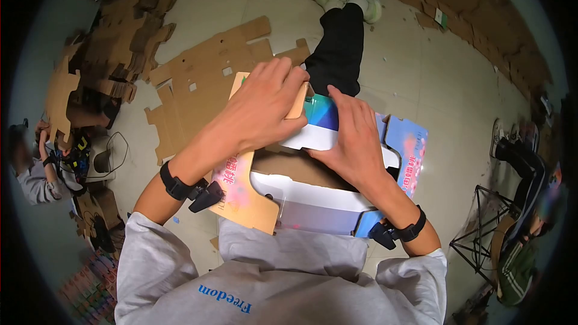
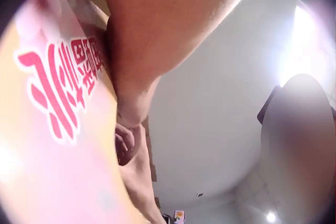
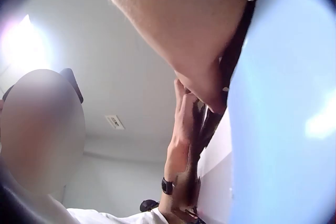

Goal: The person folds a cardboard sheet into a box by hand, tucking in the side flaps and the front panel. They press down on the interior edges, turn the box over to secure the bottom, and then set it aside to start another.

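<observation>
A printed cardboard box (image 1: 325, 210), partly folded up, sits at the person's lap with its open top facing up. Its left end panel (image 1: 244, 201) is pale orange with pink characters, and the right end panel (image 1: 412, 144) is blue. At the far left corner, the left hand (image 1: 265, 108) grips an orange flap with curled fingers. The right hand (image 1: 358, 138) holds the far wall, thumb on the white inner side and fingers reaching over it. The orange panel (image 2: 58, 166) fills the left side of the left wrist view; a blue panel (image 3: 283, 103) fills the right of the right wrist view.
Flat brown cardboard sheets (image 1: 208, 63) lie on the floor ahead, beside an outstretched leg (image 1: 337, 48). Cardboard stacks (image 1: 123, 42) stand at the left. A black wire frame (image 1: 481, 222) is on the right. Other people sit at both sides.
</observation>
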A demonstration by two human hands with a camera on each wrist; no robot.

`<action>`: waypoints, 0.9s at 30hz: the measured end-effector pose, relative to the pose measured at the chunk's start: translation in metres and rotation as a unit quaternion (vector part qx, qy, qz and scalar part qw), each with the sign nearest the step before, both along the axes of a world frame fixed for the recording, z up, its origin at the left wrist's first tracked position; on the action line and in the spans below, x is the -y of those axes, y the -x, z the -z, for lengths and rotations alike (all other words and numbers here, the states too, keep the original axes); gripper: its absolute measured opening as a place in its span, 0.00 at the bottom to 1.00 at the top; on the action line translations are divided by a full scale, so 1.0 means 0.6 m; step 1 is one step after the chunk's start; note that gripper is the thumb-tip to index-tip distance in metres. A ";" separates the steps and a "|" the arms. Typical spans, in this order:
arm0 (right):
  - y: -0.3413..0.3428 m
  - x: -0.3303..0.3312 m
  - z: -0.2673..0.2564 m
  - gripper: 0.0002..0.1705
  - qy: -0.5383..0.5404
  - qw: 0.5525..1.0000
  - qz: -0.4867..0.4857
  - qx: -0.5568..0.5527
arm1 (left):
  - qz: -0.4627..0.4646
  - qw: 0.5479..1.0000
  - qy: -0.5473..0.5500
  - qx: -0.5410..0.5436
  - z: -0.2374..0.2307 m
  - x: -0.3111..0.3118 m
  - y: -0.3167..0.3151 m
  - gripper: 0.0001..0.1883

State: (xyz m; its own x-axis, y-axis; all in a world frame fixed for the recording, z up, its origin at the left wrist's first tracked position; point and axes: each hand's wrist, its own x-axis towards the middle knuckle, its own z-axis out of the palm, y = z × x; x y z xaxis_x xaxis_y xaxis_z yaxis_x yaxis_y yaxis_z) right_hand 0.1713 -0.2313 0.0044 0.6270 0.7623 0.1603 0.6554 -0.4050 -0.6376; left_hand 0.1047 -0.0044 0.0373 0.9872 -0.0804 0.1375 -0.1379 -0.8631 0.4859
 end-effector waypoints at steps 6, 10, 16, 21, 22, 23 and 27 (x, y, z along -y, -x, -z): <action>0.001 -0.004 0.002 0.73 0.017 1.000 0.001 0.007 | 0.026 0.995 -0.091 -0.012 0.016 0.009 0.007 0.24; 0.001 -0.006 -0.001 0.71 0.015 1.000 -0.002 0.003 | 0.023 0.990 -0.132 -0.048 0.002 0.016 0.012 0.27; -0.020 -0.006 -0.015 0.65 0.021 0.999 -0.033 -0.028 | 0.055 0.995 -0.069 -0.039 0.007 0.004 0.030 0.31; -0.059 -0.038 -0.043 0.62 0.048 0.997 -0.044 -0.043 | 0.065 0.997 0.001 -0.037 -0.010 -0.046 -0.012 0.34; -0.062 -0.044 -0.046 0.61 0.044 0.998 -0.042 -0.005 | 0.048 0.998 0.033 0.007 -0.010 -0.044 -0.012 0.34; -0.063 -0.049 -0.045 0.61 0.041 0.998 -0.040 0.030 | 0.017 0.998 0.065 -0.004 -0.015 -0.043 -0.004 0.33; -0.057 -0.055 -0.019 0.58 0.050 0.996 -0.047 0.058 | -0.006 0.998 0.031 -0.046 -0.008 -0.053 0.032 0.33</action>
State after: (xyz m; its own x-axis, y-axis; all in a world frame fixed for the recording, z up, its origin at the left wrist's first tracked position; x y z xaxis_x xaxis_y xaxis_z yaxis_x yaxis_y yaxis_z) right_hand 0.2052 -0.1982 0.0156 0.5333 0.8328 0.1485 0.7604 -0.3950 -0.5155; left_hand 0.0853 0.0274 0.0419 0.9967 -0.0630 0.0512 -0.0808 -0.8327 0.5477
